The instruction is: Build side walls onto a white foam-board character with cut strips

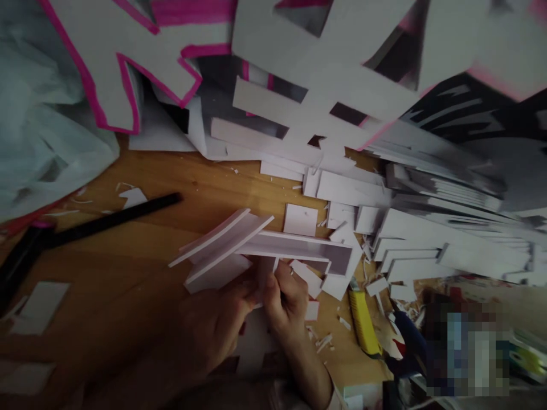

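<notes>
A white foam-board piece (299, 246) with upright edge strips lies on the wooden table in front of me. Its left part slants down toward the lower left, and its right end forms a narrow channel. At its lower middle, my left hand (213, 324) and my right hand (286, 296) meet, both with fingers bent. A small upright white strip is pinched in my right hand, which wears a ring. My left fingertips press against the same spot, partly in shadow.
Large white cut-out letters with pink edges (106, 74) stand at the back. White strips (453, 228) are stacked at right. A yellow cutter (363, 322) lies right of my hands, near a blue-handled tool (408, 327). Black markers (115, 219) and a pale plastic bag (38, 131) are at left.
</notes>
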